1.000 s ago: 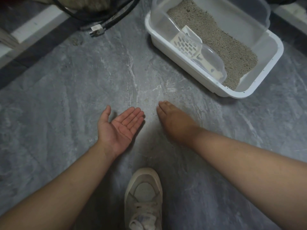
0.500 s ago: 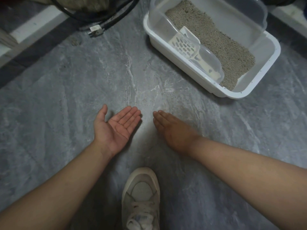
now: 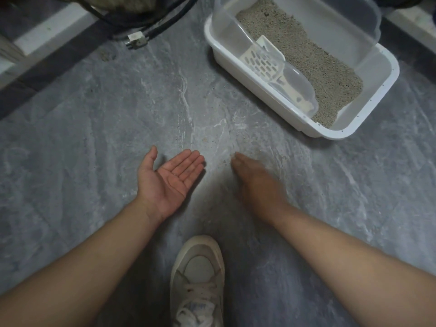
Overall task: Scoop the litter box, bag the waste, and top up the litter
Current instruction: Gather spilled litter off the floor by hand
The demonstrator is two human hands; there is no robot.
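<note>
while held low over the grey stone floor (image 3: 94, 138), left hand (image 3: 168, 179) turned palm up, fingers straight and together, thumb spread away to the left, holding nothing but a few tiny grains on the palm. forearm running down to the lower left corner. right hand (image 3: 256, 182) palm down just beside it, blurred, fingers extended and close together, tips pointing up and left toward scattered litter grains (image 3: 236, 138) on the floor; gripping nothing, though whether the fingertips touch the floor cannot be told. right forearm stretching off to the lower right edge. hands near each other but apart, a narrow strip of floor between them. white litter box (image 3: 354, 128) up at the right, well apart from both hands, with a clear plastic upper rim (image 3: 368, 17) and grey litter (image 3: 313, 67) inside. slotted cream scoop (image 3: 264, 62) lying in the box along its near wall, handle toward the near right end, seen partly through the clear plastic. pale laced sneaker (image 3: 198, 279) at bottom centre, between the two forearms. black cables (image 3: 146, 22) and a plug (image 3: 136, 38) lying at the top left.
</note>
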